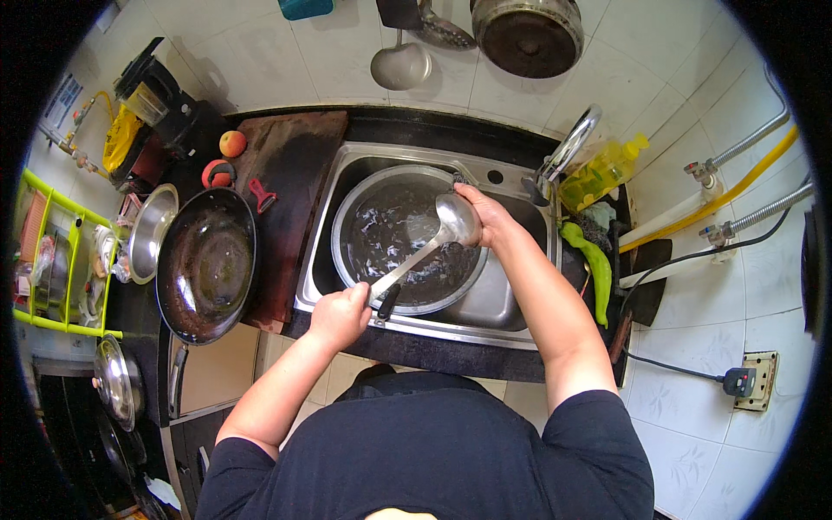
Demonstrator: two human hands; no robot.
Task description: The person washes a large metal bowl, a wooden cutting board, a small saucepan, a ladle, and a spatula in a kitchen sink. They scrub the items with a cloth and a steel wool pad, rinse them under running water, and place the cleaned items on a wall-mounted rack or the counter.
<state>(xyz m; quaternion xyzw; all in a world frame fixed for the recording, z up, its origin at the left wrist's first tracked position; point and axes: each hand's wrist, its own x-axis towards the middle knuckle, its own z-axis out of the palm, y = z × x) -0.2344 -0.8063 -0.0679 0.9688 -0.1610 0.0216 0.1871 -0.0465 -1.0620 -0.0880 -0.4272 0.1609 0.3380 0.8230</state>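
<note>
My left hand is closed around the handle of a metal ladle, whose black end pokes out below my fist. The ladle slants up to the right over a wide metal basin of dark, rippling water. At its round bowl is my right hand, fingers curled by the rim. A dark wiry scrubber shows at those fingertips; the rest of it is hidden. The basin sits in a stainless steel sink, and a curved faucet rises at the back right.
Left of the sink lie a dark wooden board, a red peeler and a black wok. A metal bowl and a blender stand farther left. Green peppers and a yellow bottle are at the right.
</note>
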